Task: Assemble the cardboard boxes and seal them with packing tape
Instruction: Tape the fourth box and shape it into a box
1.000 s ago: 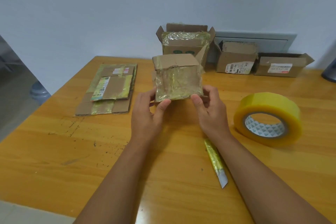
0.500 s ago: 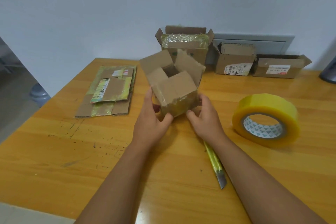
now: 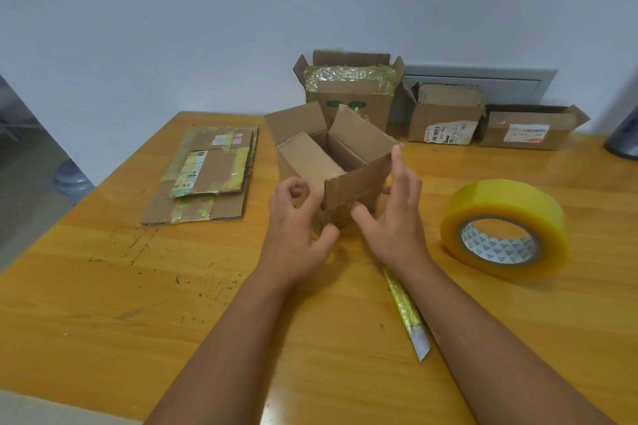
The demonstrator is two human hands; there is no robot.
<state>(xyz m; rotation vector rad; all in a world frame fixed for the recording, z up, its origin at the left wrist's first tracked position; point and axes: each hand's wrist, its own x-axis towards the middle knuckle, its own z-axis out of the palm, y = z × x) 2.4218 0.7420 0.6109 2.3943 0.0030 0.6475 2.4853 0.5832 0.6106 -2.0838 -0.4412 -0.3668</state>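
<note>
A small cardboard box [image 3: 352, 183] stands upright on the wooden table [image 3: 103, 286] with its top flaps open and old tape on its lower walls. My left hand [image 3: 297, 221] is at its near left corner, fingers loosely curled and thumb by the bottom edge, gripping nothing. My right hand [image 3: 397, 217] is beside the box's right wall, fingers straight, one fingertip at the front flap's edge. A big roll of yellow packing tape [image 3: 504, 217] lies flat to the right. A yellow-wrapped cutter [image 3: 407, 314] lies partly under my right forearm.
Flattened cardboard boxes [image 3: 207, 176] are stacked at the left. Three open boxes line the wall at the back: a tall one [image 3: 348, 97], a middle one [image 3: 445, 114] and a low one [image 3: 528, 128]. A dark object [image 3: 625, 134] sits at the right edge.
The box was held up with its taped bottom toward me, then turned over and set on the table with its flaps up. Both hands have loosened off its walls.
</note>
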